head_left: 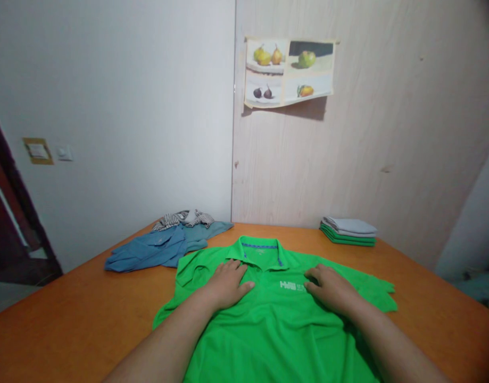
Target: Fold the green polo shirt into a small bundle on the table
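Note:
A bright green polo shirt (268, 330) lies spread front side up on the table, its collar pointing away from me. White lettering shows on the chest, and a blue patterned band lines the inside of the collar. My left hand (228, 284) rests flat on the chest just below the collar, fingers stretched out and thumb apart. On the other side of the chest, my right hand (330, 287) lies on the fabric beside the lettering, fingers apart and slightly bent. Neither hand has cloth gripped in it. Loose wrinkles run across the lower part of the shirt.
On the orange-brown table (88, 314), crumpled blue clothing (152, 247) and a striped garment (180, 218) lie at the back left. A folded stack, grey cloth (350, 226) over green cloth (348, 238), sits at the back right. Walls stand behind, with a fruit picture (286, 80).

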A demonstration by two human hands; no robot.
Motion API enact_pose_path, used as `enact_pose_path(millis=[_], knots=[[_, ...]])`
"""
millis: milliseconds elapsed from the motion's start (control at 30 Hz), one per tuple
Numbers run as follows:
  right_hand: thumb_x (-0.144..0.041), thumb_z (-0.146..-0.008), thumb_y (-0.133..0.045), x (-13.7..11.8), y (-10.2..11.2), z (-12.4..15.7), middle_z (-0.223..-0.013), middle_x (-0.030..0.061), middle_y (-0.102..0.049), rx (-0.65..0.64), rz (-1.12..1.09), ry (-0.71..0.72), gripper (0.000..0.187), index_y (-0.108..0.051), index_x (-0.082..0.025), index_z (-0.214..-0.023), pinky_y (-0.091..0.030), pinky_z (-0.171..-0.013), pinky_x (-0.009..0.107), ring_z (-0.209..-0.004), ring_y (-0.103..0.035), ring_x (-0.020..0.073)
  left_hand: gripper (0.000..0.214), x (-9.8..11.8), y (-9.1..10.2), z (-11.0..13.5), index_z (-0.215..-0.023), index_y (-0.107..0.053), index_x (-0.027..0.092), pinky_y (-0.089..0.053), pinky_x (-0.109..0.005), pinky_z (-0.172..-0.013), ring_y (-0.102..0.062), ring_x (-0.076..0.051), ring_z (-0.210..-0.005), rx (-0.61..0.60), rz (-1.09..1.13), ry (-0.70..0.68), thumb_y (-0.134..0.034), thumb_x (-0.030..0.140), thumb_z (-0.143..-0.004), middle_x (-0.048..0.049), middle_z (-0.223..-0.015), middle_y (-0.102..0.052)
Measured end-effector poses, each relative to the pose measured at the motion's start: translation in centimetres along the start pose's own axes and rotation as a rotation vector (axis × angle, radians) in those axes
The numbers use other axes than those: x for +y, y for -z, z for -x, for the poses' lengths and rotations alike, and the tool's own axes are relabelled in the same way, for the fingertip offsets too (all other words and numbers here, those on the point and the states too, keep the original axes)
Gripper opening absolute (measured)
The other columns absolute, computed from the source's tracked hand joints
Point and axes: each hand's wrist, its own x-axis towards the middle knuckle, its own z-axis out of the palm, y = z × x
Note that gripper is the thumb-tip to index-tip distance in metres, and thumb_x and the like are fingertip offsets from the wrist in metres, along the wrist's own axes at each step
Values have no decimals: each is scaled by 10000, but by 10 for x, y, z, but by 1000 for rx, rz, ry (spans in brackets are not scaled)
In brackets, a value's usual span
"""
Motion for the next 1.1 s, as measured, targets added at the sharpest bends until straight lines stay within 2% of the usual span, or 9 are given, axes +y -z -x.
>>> enact_pose_path(millis=[333, 767, 1100], knots=[[-416, -892, -536, -3, 2, 2, -1054, 97, -648, -18, 3, -17, 343, -703, -232, -1129, -405, -874, 324, -1041, -596, 246, 663, -1, -1, -1, -1464, -465, 186, -268, -591, -1160, -334, -374, -1443, -21, 3, 5, -403, 615, -962, -177, -1556, -396], [-419, -898, -541, -5, 5, 2, -1073, 104, -644, -21, 1, -22, 342, -700, -229, -1133, -405, -870, 327, -1033, -600, 251, 610, 2, 2, -1, -1407, -523, 187, -332, -548, -1126, -437, -358, -1366, 9, 1, -25, -429, 588, -958, -171, -1466, -500], [-417, -900, -538, -7, 6, 3, -1078, 108, -644, -26, -7, -21, 349, -697, -223, -1143, -404, -882, 336, -1048, -592, 254, 655, -1, 1, 0, -1447, -482, 190, -277, -569, -1160, -352, -371, -1432, -12, 2, -18, -423, 619, -955, -172, -1542, -416]])
